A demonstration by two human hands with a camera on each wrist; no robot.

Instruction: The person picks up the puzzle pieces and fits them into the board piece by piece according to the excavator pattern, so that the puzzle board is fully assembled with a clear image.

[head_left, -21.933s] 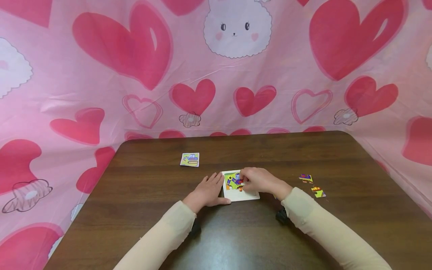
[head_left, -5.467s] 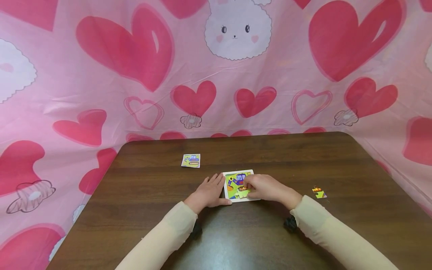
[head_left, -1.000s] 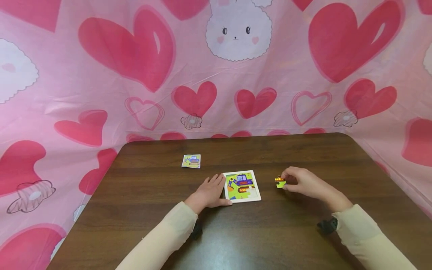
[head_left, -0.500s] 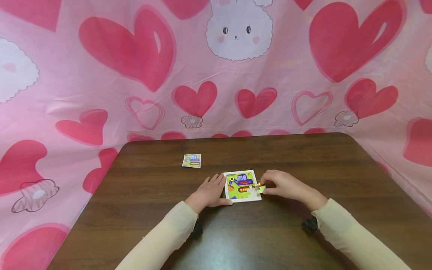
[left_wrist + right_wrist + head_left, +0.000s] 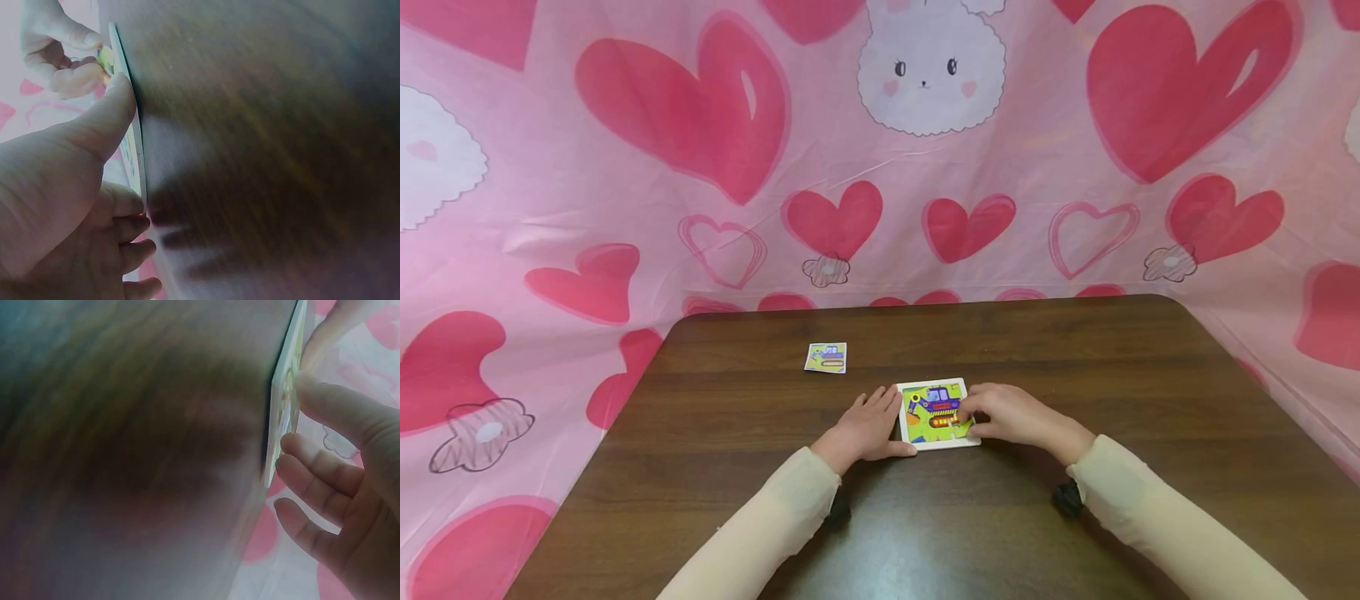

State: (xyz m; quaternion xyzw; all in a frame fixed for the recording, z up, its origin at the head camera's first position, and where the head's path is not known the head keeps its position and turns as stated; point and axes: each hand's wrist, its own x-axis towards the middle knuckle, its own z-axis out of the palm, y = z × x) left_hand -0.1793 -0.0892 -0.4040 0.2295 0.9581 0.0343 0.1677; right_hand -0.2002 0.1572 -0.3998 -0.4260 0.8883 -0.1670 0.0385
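A white-framed jigsaw tray lies on the table in the head view, filled with a blue excavator picture on green. My left hand rests beside it with straight fingers, its fingertips and thumb touching the left side and lower left corner. Over the tray's lower right part, my right hand pinches a green and orange puzzle piece between thumb and fingers. The right wrist view shows that piece edge-on, close above the tray's surface; in the head view my fingers cover much of it.
A small square picture card with the same excavator lies farther back, left of the tray. The brown wooden table has a pink heart-patterned cloth hanging behind it.
My right hand has carried the puzzle piece leftward from the table's right side to over the tray. Earlier loose pieces on the right are gone and the tray is fuller. The left hand stays put.
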